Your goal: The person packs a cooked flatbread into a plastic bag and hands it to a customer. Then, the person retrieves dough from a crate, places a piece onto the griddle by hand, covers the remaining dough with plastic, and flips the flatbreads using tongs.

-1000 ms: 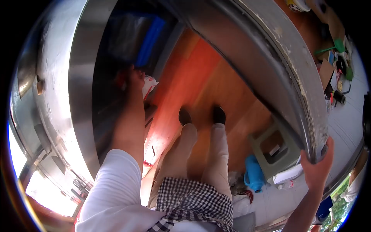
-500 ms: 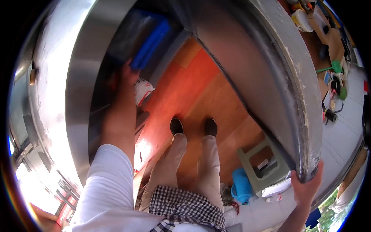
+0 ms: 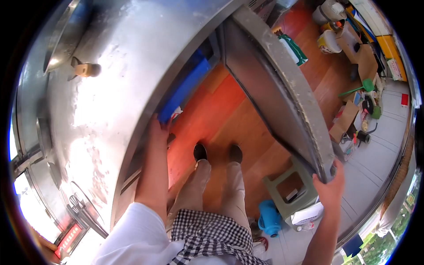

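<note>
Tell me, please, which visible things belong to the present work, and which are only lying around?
Seemingly in use:
- cabinet door, its edge held by the right hand
- blue container, close to the left hand; contact unclear

Just lying or standing about:
- blue jug
- green-grey stool
- white bucket
- cardboard

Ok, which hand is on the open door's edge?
The right hand, curled around the free end of the open cabinet door; the left hand is across the opening, beside the blue bin.
</note>
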Tool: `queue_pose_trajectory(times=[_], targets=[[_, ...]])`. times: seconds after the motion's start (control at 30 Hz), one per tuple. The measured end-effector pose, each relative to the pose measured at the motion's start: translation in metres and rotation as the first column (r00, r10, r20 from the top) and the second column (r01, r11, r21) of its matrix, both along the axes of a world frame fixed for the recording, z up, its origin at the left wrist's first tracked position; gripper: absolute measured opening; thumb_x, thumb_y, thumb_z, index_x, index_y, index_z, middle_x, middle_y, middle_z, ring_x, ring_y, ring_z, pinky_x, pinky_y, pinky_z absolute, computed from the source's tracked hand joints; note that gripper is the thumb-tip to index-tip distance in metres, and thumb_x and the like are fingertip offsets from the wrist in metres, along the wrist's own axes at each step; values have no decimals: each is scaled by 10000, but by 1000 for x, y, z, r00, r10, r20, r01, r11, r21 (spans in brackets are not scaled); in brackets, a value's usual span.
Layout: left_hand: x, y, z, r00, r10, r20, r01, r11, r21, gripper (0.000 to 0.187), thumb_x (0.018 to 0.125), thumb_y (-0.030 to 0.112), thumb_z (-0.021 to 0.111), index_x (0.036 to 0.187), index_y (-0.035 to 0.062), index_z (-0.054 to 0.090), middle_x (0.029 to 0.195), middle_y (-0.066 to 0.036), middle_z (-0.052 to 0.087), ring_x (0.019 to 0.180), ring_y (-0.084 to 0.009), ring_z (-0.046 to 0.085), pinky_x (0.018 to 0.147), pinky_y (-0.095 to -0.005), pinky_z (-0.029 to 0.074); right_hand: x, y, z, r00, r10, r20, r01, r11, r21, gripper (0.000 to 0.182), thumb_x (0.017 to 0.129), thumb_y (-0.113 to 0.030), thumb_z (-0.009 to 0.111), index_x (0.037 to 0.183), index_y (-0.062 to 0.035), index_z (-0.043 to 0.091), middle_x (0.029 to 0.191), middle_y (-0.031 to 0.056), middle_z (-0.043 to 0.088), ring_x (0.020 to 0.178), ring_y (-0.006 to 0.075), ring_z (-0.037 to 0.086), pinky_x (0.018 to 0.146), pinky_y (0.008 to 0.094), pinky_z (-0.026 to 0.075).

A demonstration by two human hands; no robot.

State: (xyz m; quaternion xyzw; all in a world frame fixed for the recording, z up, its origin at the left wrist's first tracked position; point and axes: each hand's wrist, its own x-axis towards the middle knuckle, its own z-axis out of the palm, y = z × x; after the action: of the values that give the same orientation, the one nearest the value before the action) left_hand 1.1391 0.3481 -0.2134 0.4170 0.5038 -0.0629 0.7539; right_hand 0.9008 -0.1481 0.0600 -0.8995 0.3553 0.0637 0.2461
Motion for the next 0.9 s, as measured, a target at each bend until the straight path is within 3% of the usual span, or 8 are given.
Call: queue_pose_trajectory(times=[0.1,0.2,0.3,0.37,0.43,0.5,0.73,0.9], targets=[[-77,30,17,996,-82,-31,80,996,-49,195,959,132,612,1123,45,550,1043,-107,588,898,-249,621,868,-448,599,-2,0,5,998,50,30,-51,999,17,649,675,-51,825,1269,-14,567,1203,192,630,1145,367,609,1015,424,465],[-139,-1,103,998,-51,27,48,995,91,186,921,36,568,1101,29,523,998,-102,560,822,-237,609,800,-446,619,-2,7,17,995,99,6,-99,994,-50,619,682,-100,841,1241,-22,587,1172,190,650,1127,365,619,991,421,480],[-194,-13,175,983,-176,-59,182,973,138,295,949,57,544,1241,15,539,1225,-170,636,1087,-326,663,895,-450,608,-18,3,8,996,82,33,-82,997,-4,647,701,-170,860,1266,-36,575,1180,205,663,1123,377,626,982,423,486],[-223,-25,230,980,-163,-114,173,982,78,298,883,-23,521,1180,10,525,1131,-154,613,948,-298,663,801,-448,624,-25,12,17,997,70,19,-70,998,3,649,708,-204,859,1268,-33,579,1198,211,666,1143,383,629,988,428,488],[-262,-19,256,939,-340,-52,342,938,55,328,867,-22,538,1193,19,542,1127,-154,629,947,-305,668,805,-449,623,-28,25,23,998,56,6,-56,998,29,674,701,-243,867,1272,-23,585,1212,221,663,1157,393,624,1001,439,489],[-309,-10,265,955,-253,-156,260,965,25,312,849,-17,567,1160,-8,585,1096,-158,654,936,-291,670,795,-432,619,-35,32,24,998,66,-2,-66,997,50,701,707,-292,867,1288,-42,565,1230,213,639,1169,391,610,988,451,498],[-388,10,326,852,-479,-214,504,859,84,164,803,14,659,959,-32,680,861,-86,700,726,-201,657,682,-305,552,-55,51,31,994,94,-59,-80,975,205,861,742,-478,863,1385,-51,479,1326,243,567,1218,415,578,994,482,496],[-396,45,362,656,-716,-238,754,631,180,155,779,44,695,898,-53,714,819,-81,721,697,-138,632,647,-285,508,-73,75,6,997,65,41,-75,941,329,814,922,-607,636,1391,48,517,1366,305,552,1269,434,543,1068,490,430]])
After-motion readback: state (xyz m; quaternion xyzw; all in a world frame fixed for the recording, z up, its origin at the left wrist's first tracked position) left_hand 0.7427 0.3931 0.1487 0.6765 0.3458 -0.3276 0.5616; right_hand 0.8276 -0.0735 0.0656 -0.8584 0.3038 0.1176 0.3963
